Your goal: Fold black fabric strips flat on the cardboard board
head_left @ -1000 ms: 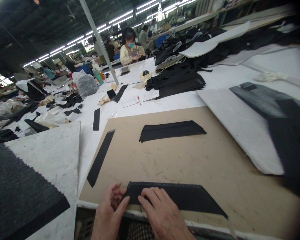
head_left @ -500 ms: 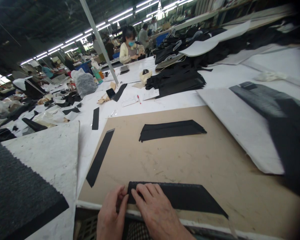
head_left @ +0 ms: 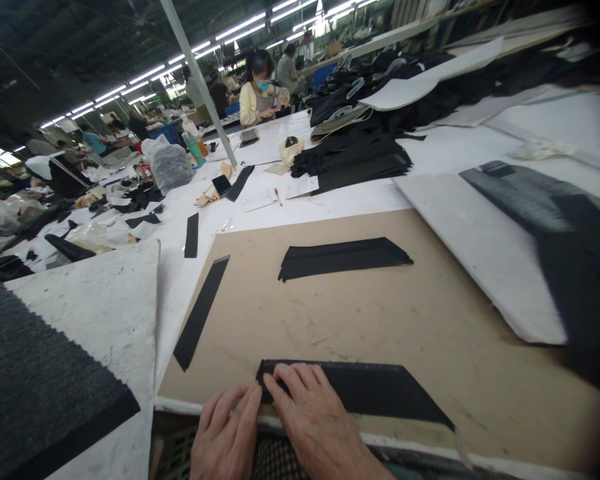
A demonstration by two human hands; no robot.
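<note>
A long black fabric piece [head_left: 380, 393] with a slanted right end lies along the front edge of a tan board [head_left: 330, 320]. My right hand [head_left: 307, 410] presses on its left part, fingers bent and fingertips near the upper edge, thumb tucked close to them. At the piece's left end is my left hand [head_left: 227, 430], its fingers drawn together and their tips touching the fabric corner. What lies between the left fingertips is mostly hidden.
A stack of black strips [head_left: 345, 259] lies on the board's far half, a narrow black strip [head_left: 203, 313] along its left side. On the right, a pale sheet [head_left: 485, 253] overlaps the board. A pole [head_left: 200, 83] rises behind; a co-worker [head_left: 263, 93] sits beyond.
My left hand has turned, its fingers now closed together over the fabric's left end, where thumb and finger were curled apart. The right hand stays nearly in place.
</note>
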